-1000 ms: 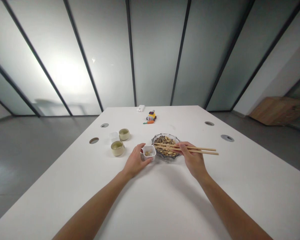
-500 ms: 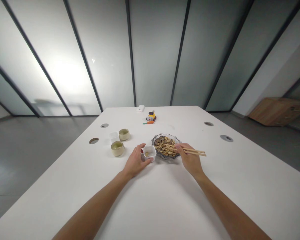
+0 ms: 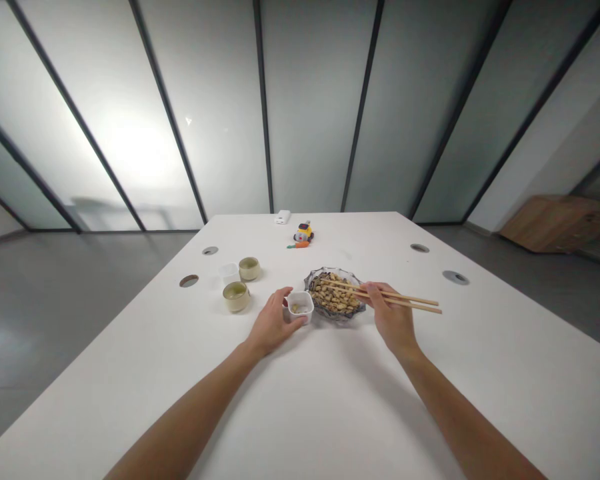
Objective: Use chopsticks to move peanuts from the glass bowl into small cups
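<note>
My left hand [image 3: 275,320] grips a small white plastic cup [image 3: 301,317] by its sides, fingers behind and thumb in front. A little pale food lies at the bottom of the cup. Just right of it stands a scalloped glass bowl [image 3: 341,316] full of what look like peanuts in the shell and seeds [image 3: 335,293]. My right hand [image 3: 391,317], at the bowl's right side, is closed round a pair of wooden chopsticks [image 3: 413,301]. Their tips reach over the bowl's contents, slightly apart; whether they touch any piece I cannot make out.
Left of the cup are two pale green cups [image 3: 237,298] and a clear plastic container [image 3: 229,273]. Farther back lie a toy carrot [image 3: 300,245], a yellow toy car [image 3: 305,232] and a white box-like object [image 3: 283,217]. Round holes [image 3: 189,281] sit near the table's sides.
My right hand has moved to the right and rises a little, drawing the chopsticks back across the bowl. The left hand keeps hold of the white cup in the same place.
</note>
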Action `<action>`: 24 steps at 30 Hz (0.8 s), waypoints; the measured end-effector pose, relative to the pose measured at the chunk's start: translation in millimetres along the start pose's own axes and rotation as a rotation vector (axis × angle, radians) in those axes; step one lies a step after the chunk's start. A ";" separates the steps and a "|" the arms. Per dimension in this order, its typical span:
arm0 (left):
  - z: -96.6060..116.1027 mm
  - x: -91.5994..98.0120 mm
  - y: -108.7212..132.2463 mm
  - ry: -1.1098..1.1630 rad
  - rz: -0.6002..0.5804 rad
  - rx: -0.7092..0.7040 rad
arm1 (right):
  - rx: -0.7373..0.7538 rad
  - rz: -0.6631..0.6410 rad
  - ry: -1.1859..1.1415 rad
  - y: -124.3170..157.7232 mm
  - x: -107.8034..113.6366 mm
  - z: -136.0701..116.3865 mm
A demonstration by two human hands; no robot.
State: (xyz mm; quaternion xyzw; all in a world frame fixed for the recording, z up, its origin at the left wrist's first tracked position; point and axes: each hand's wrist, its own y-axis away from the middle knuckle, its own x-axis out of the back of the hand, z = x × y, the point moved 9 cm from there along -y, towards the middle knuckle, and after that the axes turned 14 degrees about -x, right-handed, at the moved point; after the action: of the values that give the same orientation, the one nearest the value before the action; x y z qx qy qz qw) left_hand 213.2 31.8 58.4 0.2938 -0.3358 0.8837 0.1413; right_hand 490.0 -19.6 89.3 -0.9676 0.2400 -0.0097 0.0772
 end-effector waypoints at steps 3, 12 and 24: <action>-1.1 -0.7 0.6 -0.001 0.000 0.007 | -0.015 -0.070 -0.073 9.4 -11.5 -8.4; 0.9 2.2 0.7 -0.007 0.001 0.004 | -0.048 -0.129 -0.074 16.6 -22.5 -13.0; 0.4 0.9 0.1 0.008 0.000 0.001 | 0.253 -0.168 0.336 24.5 -33.7 -23.0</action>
State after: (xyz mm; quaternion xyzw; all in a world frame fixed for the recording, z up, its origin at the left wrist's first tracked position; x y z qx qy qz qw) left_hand 212.5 31.5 59.1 0.2906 -0.3346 0.8850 0.1426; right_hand 447.6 -28.6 108.9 -0.9516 0.1648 -0.2073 0.1558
